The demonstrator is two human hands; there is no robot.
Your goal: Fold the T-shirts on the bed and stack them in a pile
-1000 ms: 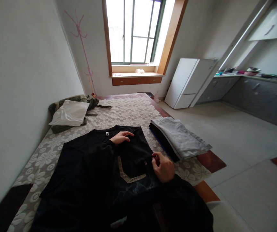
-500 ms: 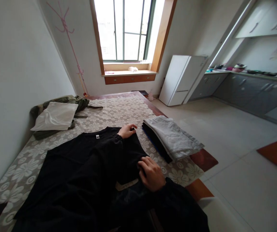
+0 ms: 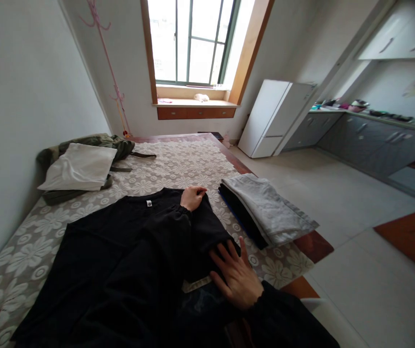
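Flat on the lace-patterned bedspread (image 3: pixel 164 169), the black cotton shirt (image 3: pixel 120 241) is pinned smooth — left hand (image 3: pixel 192 197) loosely curled at its shoulder, right hand (image 3: pixel 236 275) with fingers spread over the folded sleeve.

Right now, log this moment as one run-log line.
left hand: flat on black shirt near collar | right hand: flat on its folded sleeve | beside: folded grey trousers | surface: floral bedspread
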